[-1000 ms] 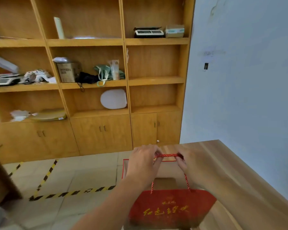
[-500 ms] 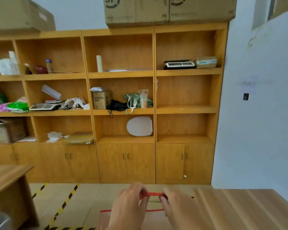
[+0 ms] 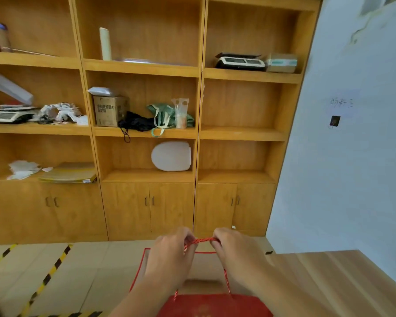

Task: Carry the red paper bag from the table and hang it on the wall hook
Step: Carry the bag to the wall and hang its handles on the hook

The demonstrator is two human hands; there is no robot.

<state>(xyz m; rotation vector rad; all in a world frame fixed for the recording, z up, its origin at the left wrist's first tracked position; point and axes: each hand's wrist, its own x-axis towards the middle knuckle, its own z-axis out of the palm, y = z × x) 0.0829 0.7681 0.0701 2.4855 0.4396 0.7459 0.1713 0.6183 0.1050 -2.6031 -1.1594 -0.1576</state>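
The red paper bag hangs at the bottom centre, its mouth open towards me and its pale inside showing. My left hand and my right hand pinch its red rope handles side by side, stretching them between the fingers. A small dark wall hook is fixed on the white wall at the right, under a handwritten note, well above and to the right of the hands.
A wooden table fills the lower right, beside the wall. A wooden shelf unit with boxes, bags, scales and a white lid spans the back. Yellow-black tape marks the tiled floor at the left.
The view rose from the table to the shelves and wall, then dropped slightly and drew closer. Both hands kept hold of the handles, and the bag is lifted off the table.
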